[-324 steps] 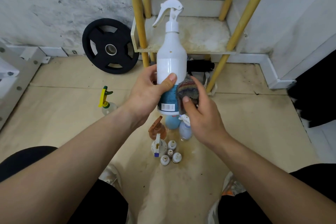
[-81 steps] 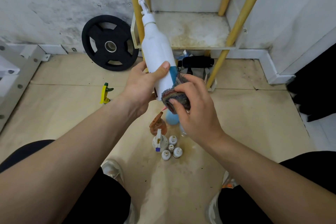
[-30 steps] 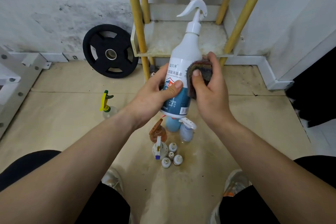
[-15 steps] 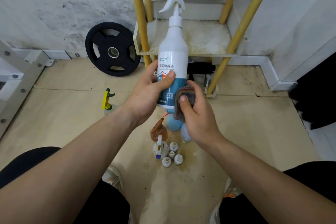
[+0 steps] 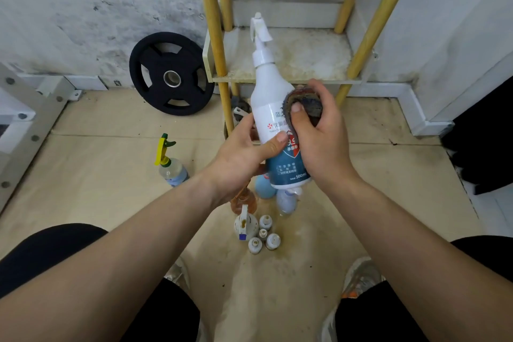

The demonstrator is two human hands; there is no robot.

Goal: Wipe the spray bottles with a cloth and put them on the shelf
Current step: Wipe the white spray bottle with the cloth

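Note:
My left hand (image 5: 244,155) grips a tall white spray bottle (image 5: 268,91) with a blue label around its lower half, tilted slightly left. My right hand (image 5: 319,136) holds a dark striped cloth (image 5: 305,104) and presses it against the bottle's right side, near the middle. Behind the bottle stands the shelf (image 5: 305,58), a stained white board on yellow poles. On the floor below my hands stand several more bottles: an orange one (image 5: 244,201), a blue one (image 5: 262,187), a small clear one (image 5: 286,200) and a white trigger bottle (image 5: 245,226).
A clear bottle with a yellow-green trigger (image 5: 169,164) stands on the floor to the left. A black weight plate (image 5: 170,73) leans on the wall. Three small white bottles (image 5: 263,240) cluster between my knees. A white metal frame (image 5: 25,119) runs along the left edge.
The cloth has moved up from the bottle's bottom to its middle. The bottle has turned, so its trigger now points away, and it leans a little left.

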